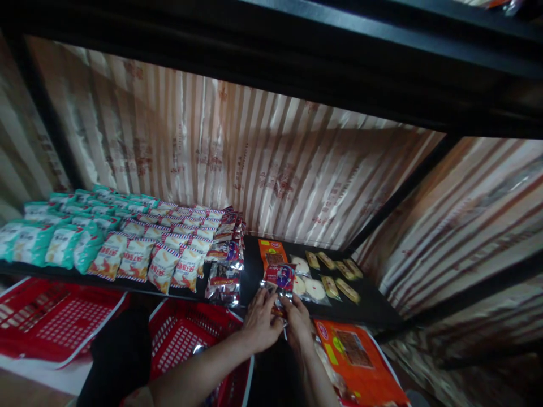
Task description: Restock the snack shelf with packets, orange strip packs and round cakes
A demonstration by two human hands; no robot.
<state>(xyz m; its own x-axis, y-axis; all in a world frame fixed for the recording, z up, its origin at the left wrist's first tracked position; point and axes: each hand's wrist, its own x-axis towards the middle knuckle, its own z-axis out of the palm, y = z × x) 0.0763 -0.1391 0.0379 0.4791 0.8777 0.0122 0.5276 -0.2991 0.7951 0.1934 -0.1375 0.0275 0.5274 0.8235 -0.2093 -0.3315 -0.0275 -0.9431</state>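
Note:
At the front edge of the black shelf, my left hand (261, 323) and my right hand (298, 317) are side by side, fingers closed on the lower end of a dark red and silver snack packet (280, 277). My fingers cover part of it. Behind that packet lies a flat orange packet (271, 251). Just right are round white cakes in clear wrappers (314, 289) and several small yellow-green packets (348, 289). Left of my hands, similar dark red and silver packets (224, 282) stand in a column.
Rows of white and orange snack bags (136, 257) and teal bags (65, 246) fill the left of the shelf (369, 308). Red baskets (55, 316) (182, 322) stand below, and a large orange packet (356, 362) lies lower right. A black beam (271, 68) crosses overhead.

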